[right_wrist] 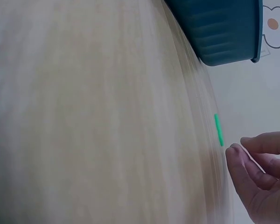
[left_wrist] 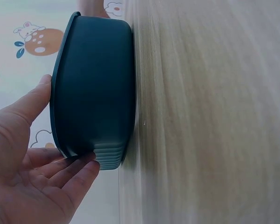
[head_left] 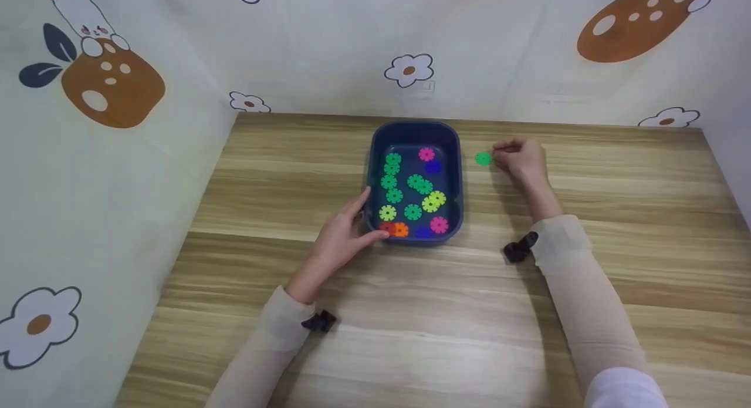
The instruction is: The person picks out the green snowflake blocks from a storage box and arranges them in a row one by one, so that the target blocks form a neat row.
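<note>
A person's left hand (head_left: pixel 337 238) grips the near left corner of a dark bin (head_left: pixel 413 135) containing colorful discs (head_left: pixel 412 212), thumb and fingers (left_wrist: pixel 79 182) spread around it. To the bin's right, a green disc (head_left: pixel 483 158) lies on the table (head_left: pixel 410 314) beside the right hand (head_left: pixel 526 159), whose fingertips (right_wrist: pixel 235 151) nearly meet, holding nothing visible.

The tray (left_wrist: pixel 95 84) looks smooth plastic, the discs (head_left: pixel 483 158) plastic, the tabletop (head_left: pixel 434 320) glossy wood-grain.
</note>
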Tool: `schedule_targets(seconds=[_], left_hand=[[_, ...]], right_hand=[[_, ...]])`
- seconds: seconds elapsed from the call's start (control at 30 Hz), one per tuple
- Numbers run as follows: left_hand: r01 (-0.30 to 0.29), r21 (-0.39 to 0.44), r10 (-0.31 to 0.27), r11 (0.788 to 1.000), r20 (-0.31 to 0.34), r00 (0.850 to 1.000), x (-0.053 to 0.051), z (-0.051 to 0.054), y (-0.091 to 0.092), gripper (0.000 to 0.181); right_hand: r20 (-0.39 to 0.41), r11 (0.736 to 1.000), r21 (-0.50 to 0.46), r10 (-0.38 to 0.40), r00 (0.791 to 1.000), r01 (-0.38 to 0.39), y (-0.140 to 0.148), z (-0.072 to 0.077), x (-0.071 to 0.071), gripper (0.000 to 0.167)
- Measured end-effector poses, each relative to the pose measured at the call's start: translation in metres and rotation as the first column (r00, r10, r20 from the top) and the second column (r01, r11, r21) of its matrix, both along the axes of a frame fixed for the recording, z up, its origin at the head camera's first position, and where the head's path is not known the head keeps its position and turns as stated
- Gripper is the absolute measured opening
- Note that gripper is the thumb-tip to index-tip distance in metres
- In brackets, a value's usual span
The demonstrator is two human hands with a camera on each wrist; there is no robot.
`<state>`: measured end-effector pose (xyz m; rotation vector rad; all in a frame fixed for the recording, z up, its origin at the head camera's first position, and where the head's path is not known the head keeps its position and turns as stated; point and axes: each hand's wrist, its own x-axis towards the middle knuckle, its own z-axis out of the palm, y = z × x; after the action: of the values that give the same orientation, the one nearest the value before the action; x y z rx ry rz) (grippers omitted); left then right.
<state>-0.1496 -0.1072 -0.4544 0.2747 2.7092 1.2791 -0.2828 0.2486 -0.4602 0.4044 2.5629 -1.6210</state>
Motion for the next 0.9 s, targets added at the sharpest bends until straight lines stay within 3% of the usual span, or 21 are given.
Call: schedule_targets(seconds=[0.53,0.9], left_hand=[[-0.019,-0.024,0.02,1.0,0.034,0.999,0.002,0.002,0.0,0.09],[-0.014,0.008,0.014,1.0,0.027,1.0,0.001,0.001,0.0,0.089]], right_hand=[[-0.038,0.998,-0.065,-0.009,0.999,0.007,-0.004,0.007,0.003,0.022],[-0.136,0.999,0.002,0.054,0.989,-0.054,-0.008,0.019,0.007,0.023]])
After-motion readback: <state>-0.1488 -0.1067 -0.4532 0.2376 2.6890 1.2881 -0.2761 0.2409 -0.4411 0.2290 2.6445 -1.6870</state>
